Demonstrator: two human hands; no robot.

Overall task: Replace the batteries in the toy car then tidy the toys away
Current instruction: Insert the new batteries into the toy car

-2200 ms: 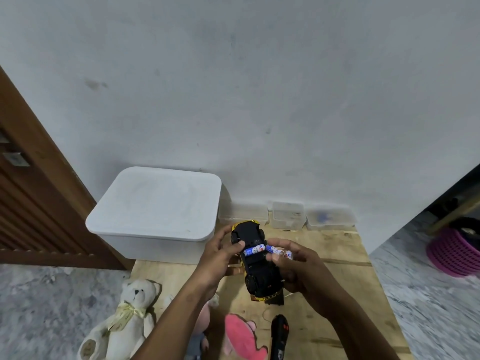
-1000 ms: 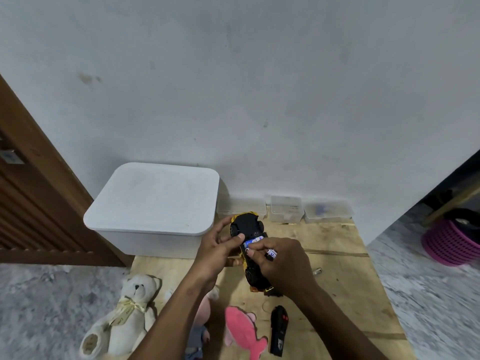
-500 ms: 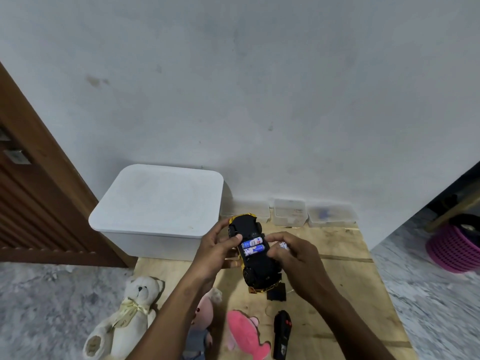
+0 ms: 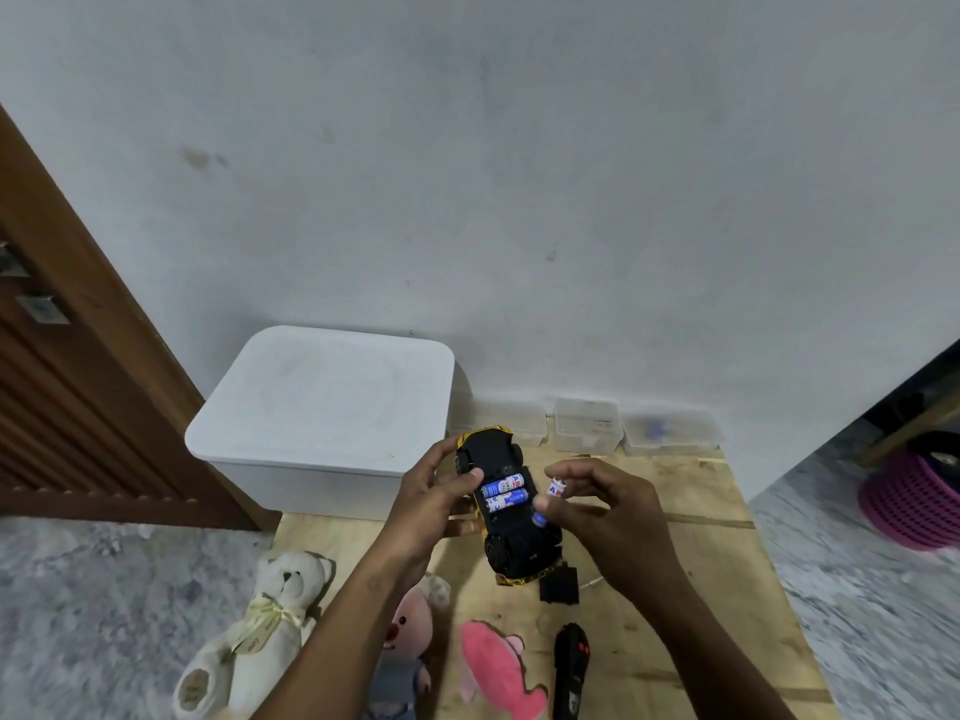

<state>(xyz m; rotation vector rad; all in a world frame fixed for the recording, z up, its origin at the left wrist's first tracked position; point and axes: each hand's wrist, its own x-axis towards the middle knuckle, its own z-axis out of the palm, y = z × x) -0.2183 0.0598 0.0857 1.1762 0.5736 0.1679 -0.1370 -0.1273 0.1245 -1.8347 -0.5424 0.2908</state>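
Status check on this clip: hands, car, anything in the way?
Left hand grips upturned toy car. Right hand pinches loose battery. Two batteries seated. Nothing in the way.

The left arm (image 4: 337, 641) hides much of the pink pig toy (image 4: 410, 634). The left hand (image 4: 431, 504) covers one side of the toy car (image 4: 511, 543). The right hand (image 4: 608, 511) covers part of the loose battery (image 4: 556, 488). The bottom edge cuts off the black remote (image 4: 570, 667) and pink fish toy (image 4: 498, 667). The right edge cuts the pink basket (image 4: 919, 506).
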